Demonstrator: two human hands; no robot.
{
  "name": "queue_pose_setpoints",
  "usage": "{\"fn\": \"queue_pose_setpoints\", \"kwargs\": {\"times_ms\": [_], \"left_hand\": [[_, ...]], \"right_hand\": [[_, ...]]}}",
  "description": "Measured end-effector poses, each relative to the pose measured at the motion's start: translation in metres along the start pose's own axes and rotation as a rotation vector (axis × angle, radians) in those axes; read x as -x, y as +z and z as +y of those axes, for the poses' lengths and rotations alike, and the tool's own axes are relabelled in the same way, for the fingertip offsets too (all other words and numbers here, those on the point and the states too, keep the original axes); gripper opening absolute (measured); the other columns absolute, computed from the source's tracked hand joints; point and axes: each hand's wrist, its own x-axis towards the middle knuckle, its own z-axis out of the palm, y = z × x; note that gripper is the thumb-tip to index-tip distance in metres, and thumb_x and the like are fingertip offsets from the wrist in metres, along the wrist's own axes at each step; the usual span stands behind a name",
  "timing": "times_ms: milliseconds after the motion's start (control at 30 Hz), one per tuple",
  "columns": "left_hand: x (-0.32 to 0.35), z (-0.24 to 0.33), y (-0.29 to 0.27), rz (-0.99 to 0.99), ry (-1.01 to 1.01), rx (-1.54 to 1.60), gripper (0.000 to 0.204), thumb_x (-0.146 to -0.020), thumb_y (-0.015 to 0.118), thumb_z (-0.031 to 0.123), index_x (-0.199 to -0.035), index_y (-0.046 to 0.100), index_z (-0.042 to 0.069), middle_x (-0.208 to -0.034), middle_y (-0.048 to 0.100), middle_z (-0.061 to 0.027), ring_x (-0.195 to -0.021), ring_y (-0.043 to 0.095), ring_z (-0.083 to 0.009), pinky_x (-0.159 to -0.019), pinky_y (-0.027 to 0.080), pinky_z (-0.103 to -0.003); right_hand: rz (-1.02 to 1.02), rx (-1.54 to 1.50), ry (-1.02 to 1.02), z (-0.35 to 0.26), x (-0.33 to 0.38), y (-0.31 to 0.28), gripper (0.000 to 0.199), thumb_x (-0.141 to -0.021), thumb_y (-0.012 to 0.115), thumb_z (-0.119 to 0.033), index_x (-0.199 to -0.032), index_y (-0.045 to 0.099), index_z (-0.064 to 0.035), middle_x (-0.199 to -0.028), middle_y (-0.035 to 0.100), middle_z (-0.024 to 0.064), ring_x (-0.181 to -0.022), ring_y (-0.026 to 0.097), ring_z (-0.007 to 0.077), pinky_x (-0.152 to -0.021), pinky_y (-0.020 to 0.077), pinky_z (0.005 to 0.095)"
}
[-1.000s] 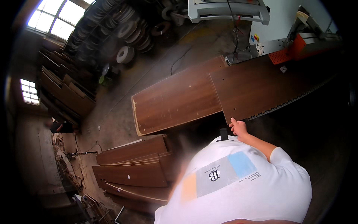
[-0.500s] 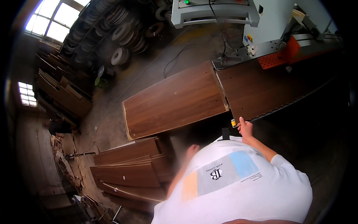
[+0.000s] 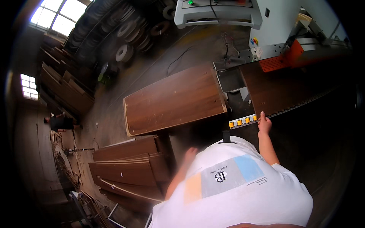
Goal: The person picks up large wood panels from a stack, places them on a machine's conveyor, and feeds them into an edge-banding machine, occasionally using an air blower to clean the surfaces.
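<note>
A dark brown wood-grain board (image 3: 273, 93) lies on the bed of a machine at the right, its far part lost in shadow beneath an orange guard (image 3: 275, 64). At the board's near left corner is my right hand (image 3: 264, 124), fingers closed on the edge with the thumb on top. A rail of yellow rollers (image 3: 239, 122) shows just left of that hand. My left hand (image 3: 191, 153) hangs low beside my white shirt, near a stack of brown boards (image 3: 127, 167). Blur hides how its fingers are held.
Left of the machine bed lies another brown panel (image 3: 175, 100), with worn pale edges. The grey machine housing (image 3: 218, 15) stands at the back. Rolls of edging (image 3: 123, 53) fill a dark rack. A person in dark clothes (image 3: 62, 122) is at the far left. A cable (image 3: 178, 57) crosses the floor.
The board has slid right along the machine bed, my right hand moving with it. A gap now separates it from the left panel, and several yellow rollers are uncovered.
</note>
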Motion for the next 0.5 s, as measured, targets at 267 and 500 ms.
{"fn": "queue_pose_setpoints", "kwargs": {"times_ms": [267, 500], "left_hand": [[0.061, 0.001, 0.002, 0.116, -0.010, -0.001, 0.029, -0.096, 0.059, 0.028, -0.109, 0.068, 0.004, -0.102, 0.071, -0.0135, -0.095, 0.066, -0.0253, -0.086, 0.051, -0.038], [0.122, -0.036, 0.002, 0.255, -0.174, 0.139, 0.028, -0.093, 0.060, 0.027, -0.105, 0.069, 0.003, -0.102, 0.070, -0.0135, -0.096, 0.066, -0.0275, -0.087, 0.051, -0.040]], "right_hand": [[0.142, 0.012, -0.105, 0.009, -0.079, -0.037, 0.050, -0.089, 0.070, -0.051, -0.076, 0.068, -0.0029, -0.060, 0.055, 0.0001, -0.050, 0.043, 0.0113, -0.047, 0.0342, 0.0299], [0.559, 0.404, -0.153, -0.011, -0.115, -0.057, 0.061, -0.088, 0.062, -0.061, -0.107, 0.075, -0.0048, -0.110, 0.072, 0.0150, -0.102, 0.067, 0.0315, -0.092, 0.0506, 0.0381]]}}
